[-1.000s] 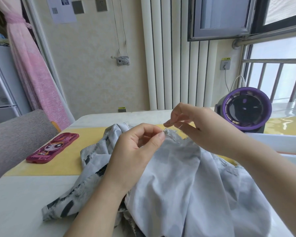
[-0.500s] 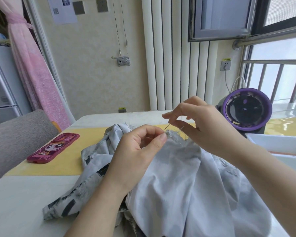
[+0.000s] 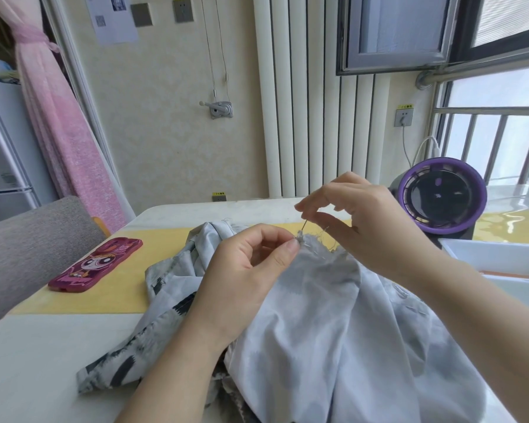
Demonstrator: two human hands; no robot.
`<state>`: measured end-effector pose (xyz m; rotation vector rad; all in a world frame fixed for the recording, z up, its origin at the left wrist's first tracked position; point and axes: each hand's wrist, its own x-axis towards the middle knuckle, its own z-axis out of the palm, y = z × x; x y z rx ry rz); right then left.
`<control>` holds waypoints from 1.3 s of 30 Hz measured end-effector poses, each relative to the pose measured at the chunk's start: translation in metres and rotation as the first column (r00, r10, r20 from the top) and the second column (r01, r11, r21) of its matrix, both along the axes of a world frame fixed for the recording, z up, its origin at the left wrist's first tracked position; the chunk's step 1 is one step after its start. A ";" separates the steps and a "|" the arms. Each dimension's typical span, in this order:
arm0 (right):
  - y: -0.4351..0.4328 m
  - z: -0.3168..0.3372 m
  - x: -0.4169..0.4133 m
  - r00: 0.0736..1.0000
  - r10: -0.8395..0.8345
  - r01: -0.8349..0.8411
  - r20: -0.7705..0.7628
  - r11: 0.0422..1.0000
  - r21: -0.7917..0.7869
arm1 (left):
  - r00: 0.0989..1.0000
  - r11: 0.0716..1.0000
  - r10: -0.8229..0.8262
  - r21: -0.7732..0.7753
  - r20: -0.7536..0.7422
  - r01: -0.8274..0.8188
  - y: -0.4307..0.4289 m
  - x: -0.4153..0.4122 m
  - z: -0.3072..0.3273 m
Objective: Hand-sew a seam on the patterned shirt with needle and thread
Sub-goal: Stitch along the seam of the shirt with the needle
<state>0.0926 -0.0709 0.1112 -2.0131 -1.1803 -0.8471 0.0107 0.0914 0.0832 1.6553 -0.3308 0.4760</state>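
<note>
- Grey patterned shirt lies bunched on the surface, its frayed edge raised between both hands.
- Left hand pinches that edge between thumb and forefinger.
- Right hand pinches the needle, which stands partly out of the cloth.
- Likely mid-stitch, since the edge looks raw and most of the seam seems undone.
- Thread is too fine to see.

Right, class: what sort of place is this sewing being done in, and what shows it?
Most likely a room at home, perhaps a dining area: a white column radiator on the wall, a tied-back pink curtain, and a fridge at the left edge.
</note>
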 end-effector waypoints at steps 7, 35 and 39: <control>0.003 -0.001 -0.003 1.000 0.008 -0.008 0.015 1.000 0.023 | 1.000 1.000 0.005 0.007 -0.003 -0.005 0.000 0.001 0.000; 0.000 0.003 -0.007 0.994 0.105 -0.105 -0.024 0.994 -0.003 | 0.998 0.998 -0.031 -0.065 -0.059 0.027 -0.001 -0.002 0.003; -0.002 0.004 -0.008 0.984 0.136 -0.138 -0.119 0.990 -0.011 | 0.982 0.985 -0.114 -0.145 -0.152 0.092 0.001 -0.003 0.003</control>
